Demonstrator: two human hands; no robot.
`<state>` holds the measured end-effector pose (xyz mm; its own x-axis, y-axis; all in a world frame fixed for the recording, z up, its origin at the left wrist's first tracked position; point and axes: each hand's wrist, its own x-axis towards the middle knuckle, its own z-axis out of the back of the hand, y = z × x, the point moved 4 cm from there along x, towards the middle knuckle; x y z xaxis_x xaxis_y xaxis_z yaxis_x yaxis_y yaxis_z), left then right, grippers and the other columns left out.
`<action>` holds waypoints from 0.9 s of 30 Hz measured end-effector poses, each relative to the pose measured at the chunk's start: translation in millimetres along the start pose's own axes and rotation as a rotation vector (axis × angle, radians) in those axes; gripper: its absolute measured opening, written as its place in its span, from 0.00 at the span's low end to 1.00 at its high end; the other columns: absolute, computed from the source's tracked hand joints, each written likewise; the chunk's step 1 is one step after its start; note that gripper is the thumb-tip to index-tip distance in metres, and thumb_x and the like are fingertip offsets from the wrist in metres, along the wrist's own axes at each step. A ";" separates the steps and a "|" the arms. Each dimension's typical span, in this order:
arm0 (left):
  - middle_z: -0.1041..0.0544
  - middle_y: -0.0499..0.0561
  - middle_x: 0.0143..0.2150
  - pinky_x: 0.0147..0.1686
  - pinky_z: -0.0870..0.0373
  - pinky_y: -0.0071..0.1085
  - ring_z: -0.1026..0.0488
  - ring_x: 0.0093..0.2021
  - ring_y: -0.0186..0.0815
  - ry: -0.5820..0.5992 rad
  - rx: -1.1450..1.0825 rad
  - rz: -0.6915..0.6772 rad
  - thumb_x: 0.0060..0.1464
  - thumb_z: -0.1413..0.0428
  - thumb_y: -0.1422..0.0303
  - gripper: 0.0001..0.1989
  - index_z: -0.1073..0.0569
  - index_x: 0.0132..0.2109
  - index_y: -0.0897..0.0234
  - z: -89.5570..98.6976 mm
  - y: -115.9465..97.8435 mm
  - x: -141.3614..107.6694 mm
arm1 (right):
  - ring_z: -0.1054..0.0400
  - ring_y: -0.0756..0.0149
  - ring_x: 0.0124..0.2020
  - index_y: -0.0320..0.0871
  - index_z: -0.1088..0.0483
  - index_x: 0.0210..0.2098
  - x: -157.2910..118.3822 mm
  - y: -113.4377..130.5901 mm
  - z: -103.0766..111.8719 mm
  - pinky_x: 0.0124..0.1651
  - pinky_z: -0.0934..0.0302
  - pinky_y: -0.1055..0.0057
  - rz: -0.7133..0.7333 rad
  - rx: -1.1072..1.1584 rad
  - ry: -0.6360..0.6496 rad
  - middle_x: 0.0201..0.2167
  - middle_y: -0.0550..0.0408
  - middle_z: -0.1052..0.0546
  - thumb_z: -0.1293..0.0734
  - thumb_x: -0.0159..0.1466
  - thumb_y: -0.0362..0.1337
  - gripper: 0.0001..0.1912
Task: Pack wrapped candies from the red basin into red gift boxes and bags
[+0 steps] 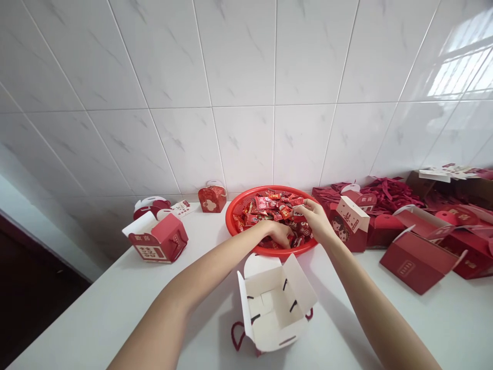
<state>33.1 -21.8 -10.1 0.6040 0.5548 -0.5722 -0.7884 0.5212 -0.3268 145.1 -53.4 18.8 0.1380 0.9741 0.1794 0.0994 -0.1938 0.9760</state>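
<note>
A red plastic basket full of wrapped candies stands against the wall. My left hand reaches into its near side with fingers curled down among the wrappers; the fingertips are hidden, so what they grip cannot be made out. Over the basket's right side, my right hand is closed in a pinch on a small red-and-white wrapped candy. In front of the basket, between my forearms, an open gift box shows its bare white inside, black cord ends and dark red cord loops at its sides.
At left stand a red gift box with raised flaps and a small closed red box. Several red boxes crowd the right side, with dark red shredded paper behind them. The white table meets a tiled wall.
</note>
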 end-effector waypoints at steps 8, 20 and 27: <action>0.27 0.47 0.30 0.33 0.30 0.34 0.27 0.34 0.41 -0.020 -0.018 -0.118 0.39 0.42 0.71 0.10 0.28 0.34 0.60 0.9 -0.2 -3.9 | 0.27 0.59 0.34 0.46 0.30 0.27 2.1 -2.9 0.6 0.37 0.34 0.65 0.005 -0.004 0.024 0.27 0.56 0.23 0.29 0.47 0.42 0.10; 0.24 0.46 0.33 0.40 0.32 0.32 0.27 0.39 0.40 0.057 0.017 -0.073 0.43 0.41 0.65 0.06 0.27 0.31 0.60 3.0 3.8 1.5 | 0.28 0.62 0.30 0.46 0.33 0.28 4.0 -6.8 2.5 0.35 0.34 0.67 0.005 -0.005 0.014 0.24 0.59 0.23 0.28 0.47 0.40 0.11; 0.24 0.46 0.31 0.40 0.31 0.34 0.26 0.39 0.41 0.080 -0.010 -0.071 0.43 0.41 0.65 0.04 0.26 0.27 0.60 3.0 1.2 0.2 | 0.28 0.62 0.31 0.46 0.32 0.28 4.0 -5.6 2.1 0.38 0.34 0.66 0.027 -0.025 0.026 0.25 0.59 0.24 0.29 0.48 0.42 0.11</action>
<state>32.6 -19.1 -8.4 0.6472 0.4629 -0.6056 -0.7454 0.5507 -0.3756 147.2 -48.7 13.8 0.1148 0.9712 0.2088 0.0714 -0.2177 0.9734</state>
